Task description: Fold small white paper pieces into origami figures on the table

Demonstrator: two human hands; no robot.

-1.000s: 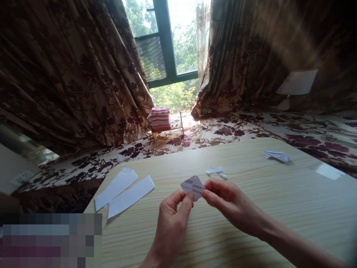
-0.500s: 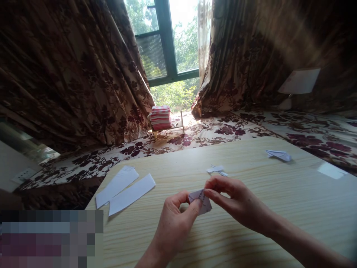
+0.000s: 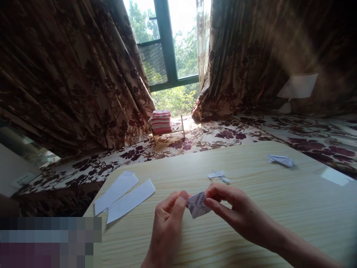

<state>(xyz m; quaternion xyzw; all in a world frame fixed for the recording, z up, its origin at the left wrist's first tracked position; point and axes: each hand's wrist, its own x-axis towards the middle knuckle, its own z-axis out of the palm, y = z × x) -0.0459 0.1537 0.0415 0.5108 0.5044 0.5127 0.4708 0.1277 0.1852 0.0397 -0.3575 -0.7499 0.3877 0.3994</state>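
A small folded piece of paper (image 3: 198,207) with dark print on its face is held above the table, between both hands. My left hand (image 3: 172,216) pinches its left corner between thumb and fingers. On the other side, my right hand (image 3: 227,199) grips the upper right edge with thumb and forefinger. Just beyond my right hand lies a small folded paper plane (image 3: 219,175) of narrow white strips. Farther right rests a white folded paper dart (image 3: 281,160). The back of the held paper is hidden.
Two white paper strips (image 3: 131,201) lie on the left of the pale wooden table (image 3: 134,242). Behind it, on floral cloth, a small stand (image 3: 178,128) bears folded red-and-white striped towels (image 3: 161,122). A lamp (image 3: 298,86) stands at the right; curtains frame a window.
My left thumb has slid off the paper's middle to its left corner, so more of the printed face shows. My right hand keeps its pinch. The view has tilted slightly upward.
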